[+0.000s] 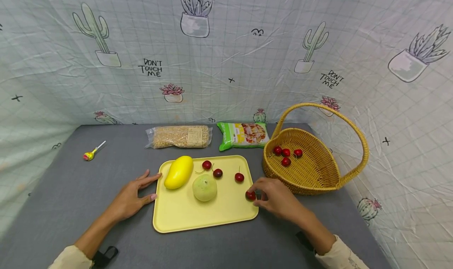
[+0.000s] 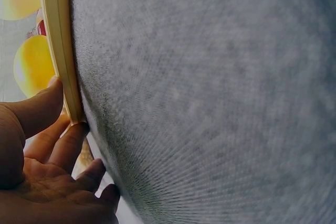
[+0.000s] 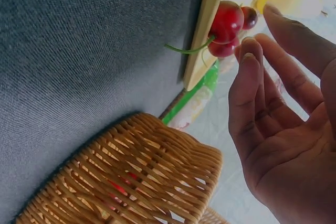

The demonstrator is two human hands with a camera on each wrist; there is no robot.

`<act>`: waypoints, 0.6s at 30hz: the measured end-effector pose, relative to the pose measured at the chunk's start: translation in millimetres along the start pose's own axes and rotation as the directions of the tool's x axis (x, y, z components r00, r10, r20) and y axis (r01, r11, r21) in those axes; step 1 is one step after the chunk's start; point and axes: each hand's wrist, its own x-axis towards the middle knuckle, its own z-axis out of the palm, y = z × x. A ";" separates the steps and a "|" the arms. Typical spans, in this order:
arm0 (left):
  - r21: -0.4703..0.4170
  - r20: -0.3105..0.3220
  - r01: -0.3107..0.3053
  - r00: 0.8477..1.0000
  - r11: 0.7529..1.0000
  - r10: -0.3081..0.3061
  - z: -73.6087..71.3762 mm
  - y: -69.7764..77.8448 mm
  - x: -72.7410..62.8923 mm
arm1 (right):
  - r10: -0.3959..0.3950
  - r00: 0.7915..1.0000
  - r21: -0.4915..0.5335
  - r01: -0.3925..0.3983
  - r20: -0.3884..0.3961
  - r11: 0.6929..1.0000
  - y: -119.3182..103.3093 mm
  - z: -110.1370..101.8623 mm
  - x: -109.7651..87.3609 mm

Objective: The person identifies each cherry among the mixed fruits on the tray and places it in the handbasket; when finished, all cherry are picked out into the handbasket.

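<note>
Right hand (image 1: pixel 277 196) reaching for the nearest cherry (image 1: pixel 250 196) on a tray (image 1: pixel 226 214).
The cherry is lying by the right rim, just left of that parted, empty hand; the left hand (image 1: pixel 131 199) (farther off) is touching the opposite rim, unclenched.

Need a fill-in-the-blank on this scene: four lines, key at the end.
1. In the head view, the left hand touches the ____ edge of the tray.
2. The woven basket shows ____ cherries inside.
3. The fruit closest to the fingertips of the right hand is a ____.
4. The mango is coloured ____.

Missing words: left; four; cherry; yellow.
</note>
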 end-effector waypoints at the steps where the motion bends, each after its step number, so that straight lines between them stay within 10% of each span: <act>1: 0.001 -0.001 -0.001 1.000 1.000 0.001 0.0 0.0 0.0 | 0.004 1.000 -0.001 -0.004 0.002 1.000 -0.2 0.7 0.1; 18: -0.003 -0.004 -0.006 1.000 1.000 0.006 0.5 -0.6 -0.3 | 0.069 0.997 -0.089 -0.067 0.021 0.994 -2.9 14.9 10.2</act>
